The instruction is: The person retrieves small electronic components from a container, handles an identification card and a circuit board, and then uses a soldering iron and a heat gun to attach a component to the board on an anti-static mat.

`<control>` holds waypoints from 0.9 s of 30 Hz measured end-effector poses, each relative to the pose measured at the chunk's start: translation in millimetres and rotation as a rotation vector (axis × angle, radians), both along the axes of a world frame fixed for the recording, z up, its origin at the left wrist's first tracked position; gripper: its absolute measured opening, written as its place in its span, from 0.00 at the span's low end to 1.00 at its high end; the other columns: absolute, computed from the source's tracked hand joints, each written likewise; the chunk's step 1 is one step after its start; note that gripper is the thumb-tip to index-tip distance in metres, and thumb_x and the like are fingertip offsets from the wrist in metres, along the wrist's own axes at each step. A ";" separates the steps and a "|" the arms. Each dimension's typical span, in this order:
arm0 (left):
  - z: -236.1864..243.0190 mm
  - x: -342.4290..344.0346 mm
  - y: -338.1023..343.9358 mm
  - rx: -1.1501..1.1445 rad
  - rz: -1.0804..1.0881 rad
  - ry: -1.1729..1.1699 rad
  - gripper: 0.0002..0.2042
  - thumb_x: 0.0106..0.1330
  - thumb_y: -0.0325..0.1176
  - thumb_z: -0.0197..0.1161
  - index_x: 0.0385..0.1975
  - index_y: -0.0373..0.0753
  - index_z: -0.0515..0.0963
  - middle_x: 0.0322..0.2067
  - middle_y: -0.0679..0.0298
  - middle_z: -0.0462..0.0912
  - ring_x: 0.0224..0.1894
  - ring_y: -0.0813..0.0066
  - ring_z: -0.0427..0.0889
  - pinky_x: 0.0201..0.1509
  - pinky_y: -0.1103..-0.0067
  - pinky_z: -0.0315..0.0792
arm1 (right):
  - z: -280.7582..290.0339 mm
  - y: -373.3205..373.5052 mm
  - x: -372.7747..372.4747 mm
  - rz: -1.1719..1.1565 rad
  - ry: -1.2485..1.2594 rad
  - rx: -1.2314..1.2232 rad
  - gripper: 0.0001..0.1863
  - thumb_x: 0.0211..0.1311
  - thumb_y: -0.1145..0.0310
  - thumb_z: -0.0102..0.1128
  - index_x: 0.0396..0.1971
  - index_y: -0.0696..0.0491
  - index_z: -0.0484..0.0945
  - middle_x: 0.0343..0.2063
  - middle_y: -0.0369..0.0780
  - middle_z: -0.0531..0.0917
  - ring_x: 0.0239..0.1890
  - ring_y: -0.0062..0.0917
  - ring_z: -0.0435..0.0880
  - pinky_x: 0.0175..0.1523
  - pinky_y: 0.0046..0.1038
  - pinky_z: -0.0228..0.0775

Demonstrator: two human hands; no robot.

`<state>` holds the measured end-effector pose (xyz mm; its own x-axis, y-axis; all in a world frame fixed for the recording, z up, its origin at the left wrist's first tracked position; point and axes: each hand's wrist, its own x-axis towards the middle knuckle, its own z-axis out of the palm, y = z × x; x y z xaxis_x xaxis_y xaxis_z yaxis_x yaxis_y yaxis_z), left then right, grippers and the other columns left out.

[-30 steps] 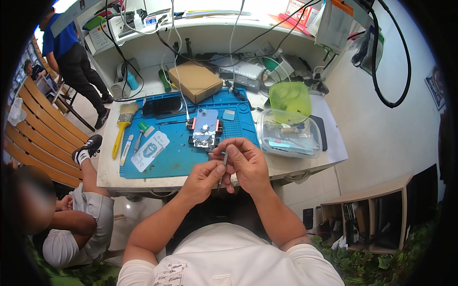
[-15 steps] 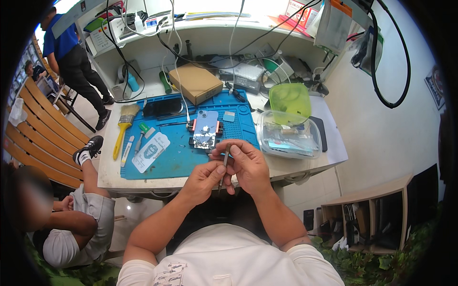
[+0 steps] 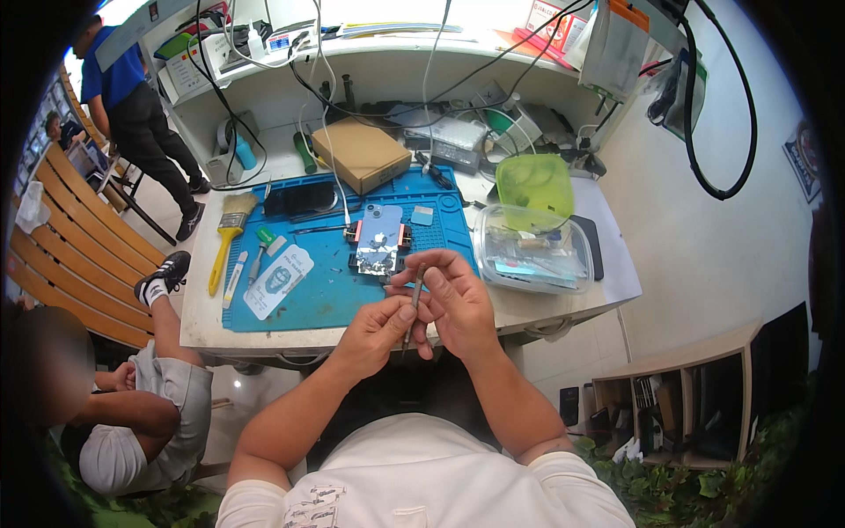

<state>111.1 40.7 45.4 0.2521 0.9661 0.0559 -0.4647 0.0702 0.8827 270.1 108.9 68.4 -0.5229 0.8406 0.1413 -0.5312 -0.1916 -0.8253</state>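
My left hand (image 3: 374, 334) pinches a thin, pen-like metal tool (image 3: 417, 289) between thumb and fingers, in front of the table's near edge. My right hand (image 3: 462, 308) has curled fingers around the tool's upper part, its thumb beside the shaft; the tool stands nearly upright, and its exact kind is too small to tell. Just beyond my fingers, a light-blue phone (image 3: 380, 224) lies back up in a clamp holder (image 3: 406, 236) with red-orange and black jaws. The lower half of its back looks silvery and broken, with dark patches.
A blue work mat (image 3: 339, 304) carries a yellow-handled brush (image 3: 227, 238), a green-capped tool (image 3: 257, 260), a white card (image 3: 280, 282) and a dark phone (image 3: 301, 200). A cardboard box (image 3: 361, 150) sits behind. Rightward stands a clear tub (image 3: 537, 277) with a green lid (image 3: 535, 187). Cables hang overhead; a person sits at left.
The fingers of my right hand have shifted slightly around the tool, the index finger lifting a little. My left hand and the phone stay where they were.
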 end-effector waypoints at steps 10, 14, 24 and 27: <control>-1.8 -0.4 0.3 -0.015 -0.027 -0.008 0.17 0.84 0.42 0.53 0.47 0.30 0.78 0.31 0.60 0.82 0.33 0.65 0.88 0.43 0.72 0.83 | -2.2 2.9 6.5 0.010 -0.072 0.059 0.16 0.82 0.62 0.54 0.51 0.61 0.76 0.47 0.51 0.83 0.54 0.41 0.87 0.45 0.35 0.88; -0.6 0.4 0.5 -0.004 -0.025 -0.023 0.17 0.84 0.41 0.53 0.47 0.30 0.79 0.31 0.60 0.82 0.33 0.65 0.88 0.43 0.72 0.84 | 1.2 0.9 4.1 0.025 0.069 -0.078 0.17 0.83 0.61 0.53 0.53 0.61 0.76 0.47 0.50 0.83 0.55 0.41 0.87 0.42 0.35 0.88; -4.6 -0.4 -0.5 -0.034 -0.029 -0.031 0.17 0.84 0.41 0.53 0.48 0.29 0.79 0.31 0.60 0.82 0.33 0.64 0.88 0.43 0.70 0.84 | -1.2 2.6 8.9 0.080 0.044 -0.032 0.17 0.83 0.63 0.51 0.55 0.62 0.77 0.47 0.52 0.85 0.49 0.37 0.89 0.38 0.31 0.88; -6.2 -0.9 0.0 -0.029 -0.027 -0.022 0.17 0.84 0.41 0.54 0.49 0.30 0.79 0.31 0.60 0.82 0.33 0.64 0.88 0.43 0.71 0.84 | -3.1 3.5 10.3 0.098 -0.018 0.001 0.16 0.83 0.63 0.52 0.54 0.62 0.78 0.46 0.51 0.86 0.45 0.35 0.90 0.40 0.31 0.87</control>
